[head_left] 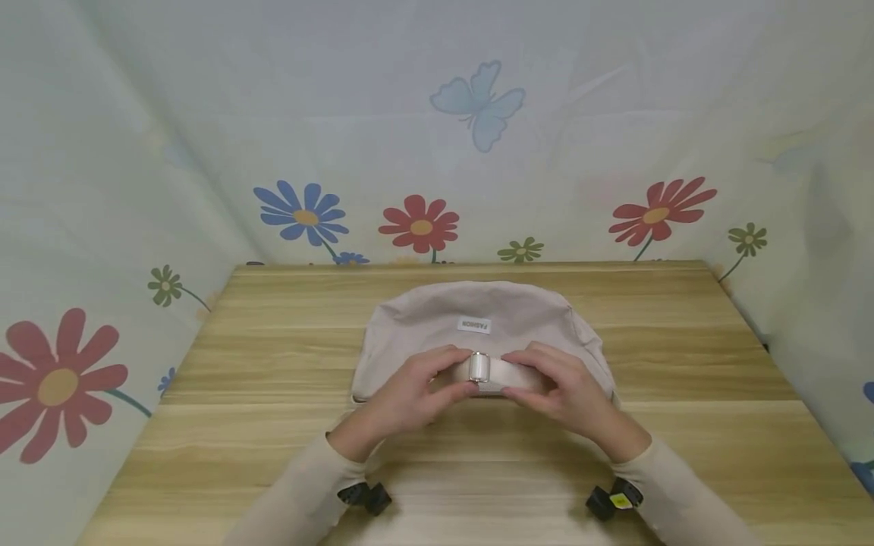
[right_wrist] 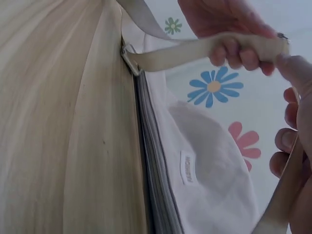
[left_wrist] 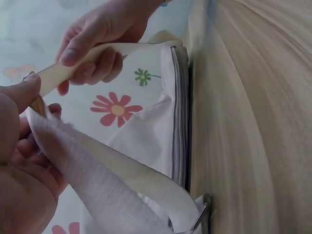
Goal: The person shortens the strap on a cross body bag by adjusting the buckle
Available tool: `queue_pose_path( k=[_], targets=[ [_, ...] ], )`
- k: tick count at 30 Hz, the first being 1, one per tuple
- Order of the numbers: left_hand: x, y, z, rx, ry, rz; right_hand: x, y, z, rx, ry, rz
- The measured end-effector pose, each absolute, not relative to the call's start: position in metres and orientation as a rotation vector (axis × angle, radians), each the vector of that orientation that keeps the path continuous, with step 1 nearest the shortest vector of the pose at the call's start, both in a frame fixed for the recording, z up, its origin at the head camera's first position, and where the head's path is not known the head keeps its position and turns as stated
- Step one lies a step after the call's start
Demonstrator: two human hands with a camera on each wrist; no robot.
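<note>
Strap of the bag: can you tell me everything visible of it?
The strap is a flat, pale beige band, ribbed like woven webbing in the left wrist view. A shiny silver buckle sits on it between the left grip and right grip; both pinch the strap, raised above the table. Two lengths show near a metal ring at one end of the bag; the other side runs to the opposite end.
</note>
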State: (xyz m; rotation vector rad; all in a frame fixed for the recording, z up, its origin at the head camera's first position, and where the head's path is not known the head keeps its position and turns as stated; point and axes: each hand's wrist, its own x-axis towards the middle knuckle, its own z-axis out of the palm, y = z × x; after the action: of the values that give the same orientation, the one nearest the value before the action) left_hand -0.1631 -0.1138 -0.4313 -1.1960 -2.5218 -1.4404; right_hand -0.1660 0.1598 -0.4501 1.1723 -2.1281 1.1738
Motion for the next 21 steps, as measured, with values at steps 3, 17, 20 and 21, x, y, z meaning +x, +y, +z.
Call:
queue_pose_path(
  k=[3,17,20,21],
  targets=[
    [-0.162,-0.114,-0.434,-1.166,-2.519,-1.436,-0.165,0.165,-0.452,1.154,-2.155,1.173],
    [-0.158,-0.109,-0.438,-1.051,-2.505,-1.494,-0.160,0.160,-0.450,1.131,-2.180,1.315],
    [-0.158,-0.109,-0.439,-1.062,-2.491,-1.480,-0.159,0.156,-0.451,1.120,-2.181,1.343],
    [-0.158,-0.109,-0.439,-1.067,-2.486,-1.475,-0.159,0.155,-0.451,1.121,-2.178,1.348]
  ],
)
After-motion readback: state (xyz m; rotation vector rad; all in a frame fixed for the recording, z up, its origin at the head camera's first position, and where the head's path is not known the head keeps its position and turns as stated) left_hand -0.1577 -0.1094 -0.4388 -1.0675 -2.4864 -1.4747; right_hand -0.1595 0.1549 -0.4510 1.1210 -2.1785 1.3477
